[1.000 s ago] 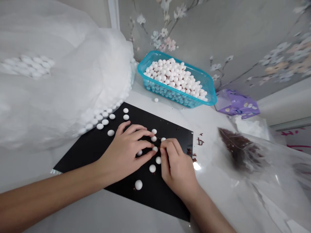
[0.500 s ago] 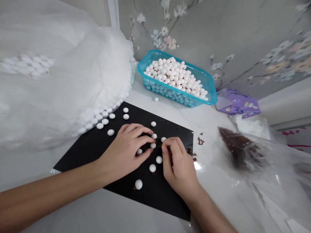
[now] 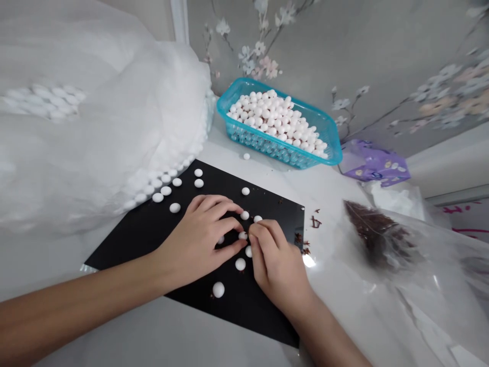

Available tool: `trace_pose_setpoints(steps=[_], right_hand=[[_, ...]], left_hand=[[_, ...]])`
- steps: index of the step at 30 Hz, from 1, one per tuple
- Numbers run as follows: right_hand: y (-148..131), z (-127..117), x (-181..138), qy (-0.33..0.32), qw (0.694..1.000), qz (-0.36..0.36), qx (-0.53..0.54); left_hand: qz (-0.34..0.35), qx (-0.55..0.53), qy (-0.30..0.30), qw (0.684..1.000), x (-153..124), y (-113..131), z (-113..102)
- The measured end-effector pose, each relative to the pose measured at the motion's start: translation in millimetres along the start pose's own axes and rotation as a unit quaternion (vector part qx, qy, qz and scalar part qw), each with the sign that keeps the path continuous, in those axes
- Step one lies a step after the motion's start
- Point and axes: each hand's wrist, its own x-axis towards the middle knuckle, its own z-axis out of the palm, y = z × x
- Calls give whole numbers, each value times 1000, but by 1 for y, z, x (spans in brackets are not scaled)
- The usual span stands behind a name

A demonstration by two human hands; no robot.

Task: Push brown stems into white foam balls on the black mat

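A black sheet [image 3: 153,232] lies on the white table with several small white round pieces scattered on it. My left hand [image 3: 200,239] rests on the sheet, fingers curled and pressed down among the pieces, fingertips against one white piece [image 3: 243,235]. My right hand [image 3: 277,267] is beside it, fingers pinched together at that same piece; what the pinch holds is hidden. More loose pieces [image 3: 218,289] lie just in front of my hands.
A teal basket [image 3: 328,133] full of white pieces stands at the back by the flowered wall. A big white gauzy bag [image 3: 95,127] fills the left. A clear bag with dark brown bits [image 3: 376,234] lies on the right, a purple packet [image 3: 372,165] behind it.
Both hands stayed in place on the sheet. My right fingertips shifted slightly left, back against my left fingertips, and one white piece near the back has moved a little farther away.
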Motion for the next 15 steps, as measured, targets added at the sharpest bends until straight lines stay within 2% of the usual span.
trace_pose_setpoints(steps=[8, 15], right_hand=[[-1, -3, 1, -9, 998, -28, -52], [-1, -2, 0, -26, 999, -9, -47]], left_hand=[[0, 4, -1, 1000, -1, 0, -1], [-17, 22, 1, 1000, -1, 2, 0]])
